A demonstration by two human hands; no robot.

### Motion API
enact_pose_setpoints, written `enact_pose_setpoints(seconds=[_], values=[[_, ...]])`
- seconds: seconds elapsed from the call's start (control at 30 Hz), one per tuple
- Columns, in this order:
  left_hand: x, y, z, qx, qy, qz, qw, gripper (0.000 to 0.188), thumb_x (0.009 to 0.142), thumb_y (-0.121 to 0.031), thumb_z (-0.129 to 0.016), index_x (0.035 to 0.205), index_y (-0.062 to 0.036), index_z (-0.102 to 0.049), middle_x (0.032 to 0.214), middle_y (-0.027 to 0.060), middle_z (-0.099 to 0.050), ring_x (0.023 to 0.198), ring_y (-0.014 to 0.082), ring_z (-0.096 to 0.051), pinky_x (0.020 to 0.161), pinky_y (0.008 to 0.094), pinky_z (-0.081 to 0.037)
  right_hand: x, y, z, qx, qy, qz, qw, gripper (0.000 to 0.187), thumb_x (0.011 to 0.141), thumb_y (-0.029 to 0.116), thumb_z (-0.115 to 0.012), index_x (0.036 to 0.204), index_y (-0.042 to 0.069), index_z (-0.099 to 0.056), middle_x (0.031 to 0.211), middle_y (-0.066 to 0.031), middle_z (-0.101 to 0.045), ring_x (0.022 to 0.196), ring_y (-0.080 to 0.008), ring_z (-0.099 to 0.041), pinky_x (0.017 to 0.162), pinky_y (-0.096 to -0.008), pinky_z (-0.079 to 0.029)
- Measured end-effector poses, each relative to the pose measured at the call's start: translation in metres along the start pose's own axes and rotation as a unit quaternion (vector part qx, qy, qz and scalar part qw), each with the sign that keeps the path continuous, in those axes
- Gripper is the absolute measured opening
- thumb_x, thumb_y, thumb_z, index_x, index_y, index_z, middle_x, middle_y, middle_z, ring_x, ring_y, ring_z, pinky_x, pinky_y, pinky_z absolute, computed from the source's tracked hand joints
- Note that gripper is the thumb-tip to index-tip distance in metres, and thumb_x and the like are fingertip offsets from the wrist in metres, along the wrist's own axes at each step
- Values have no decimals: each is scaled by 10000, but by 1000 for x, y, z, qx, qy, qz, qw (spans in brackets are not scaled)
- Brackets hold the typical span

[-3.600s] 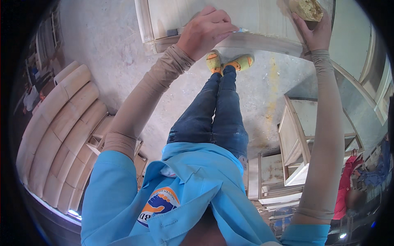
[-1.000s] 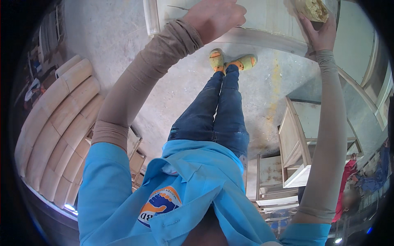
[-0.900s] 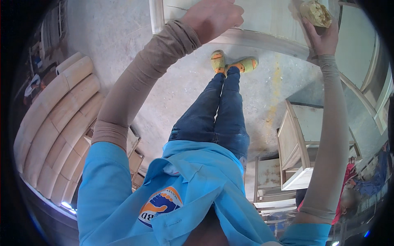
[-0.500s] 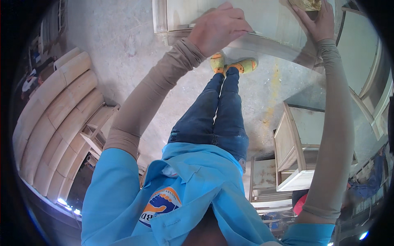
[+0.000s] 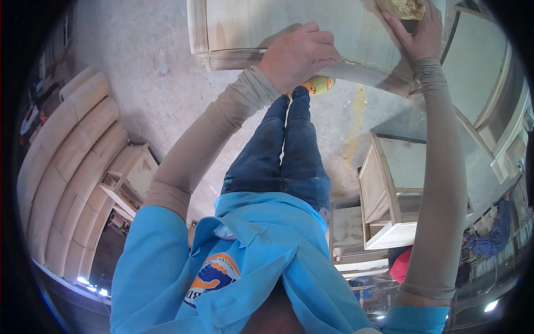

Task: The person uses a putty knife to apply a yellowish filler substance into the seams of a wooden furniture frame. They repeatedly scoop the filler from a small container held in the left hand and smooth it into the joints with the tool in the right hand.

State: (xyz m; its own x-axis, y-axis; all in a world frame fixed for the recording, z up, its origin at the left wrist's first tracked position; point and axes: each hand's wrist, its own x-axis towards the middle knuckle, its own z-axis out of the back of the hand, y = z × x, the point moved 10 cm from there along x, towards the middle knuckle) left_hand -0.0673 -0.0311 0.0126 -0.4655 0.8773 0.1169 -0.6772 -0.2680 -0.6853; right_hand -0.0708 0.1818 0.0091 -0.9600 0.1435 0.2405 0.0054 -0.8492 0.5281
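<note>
My left hand point(image 5: 300, 54) is closed, its fingers curled together over the near edge of a pale wooden panel point(image 5: 245, 25) with a framed border. Whatever it grips is hidden behind the fingers. Farther right, at the top of the view, my right hand point(image 5: 418, 34) is wrapped round a small holder with a dark side, bearing a yellow, lumpy mass point(image 5: 405, 8). The upper edge of the picture cuts off part of that mass. The right hand is over the panel's right part, and I cannot tell whether it touches the wood.
Curved wooden pieces point(image 5: 61, 167) stand stacked at the left, beside a small wooden frame point(image 5: 130, 172). An open wooden cabinet point(image 5: 389, 192) is on the right. Another large panel point(image 5: 473, 61) leans at the far right. My feet are on the concrete floor point(image 5: 150, 72) below the panel.
The view has shifted, so the surroundings sit farther left and lower. Relative to the panel, my left hand has moved right along its near edge. My right hand keeps its hold.
</note>
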Motion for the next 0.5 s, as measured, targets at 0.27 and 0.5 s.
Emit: enact_pose_setpoints(seconds=[0.27, 0.5], values=[[-3, -2, 5, -25, -10, 54, 998, 145, 837, -95, -731, 976, -121, -764, 881, 11, -629, 830, 222, -575, 759, 343, -518, 4, 0, 0, -29, 8, -1, 1000, 755, 736, 299, -826, 1356, 11, -505, 1300, -202, -561, 1209, -402, -514, 1073, -478, -410], [-26, 7, 3, -77, -74, 130, 986, 175, 836, -60, -745, 1002, -112, -768, 844, 33, -616, 799, 219, -569, 692, 327, -492, 5, 2, 2, -32, 12, 0, 999, 757, 731, 304, -831, 1348, 6, -508, 1291, -208, -562, 1200, -402, -518, 1060, -484, -415]])
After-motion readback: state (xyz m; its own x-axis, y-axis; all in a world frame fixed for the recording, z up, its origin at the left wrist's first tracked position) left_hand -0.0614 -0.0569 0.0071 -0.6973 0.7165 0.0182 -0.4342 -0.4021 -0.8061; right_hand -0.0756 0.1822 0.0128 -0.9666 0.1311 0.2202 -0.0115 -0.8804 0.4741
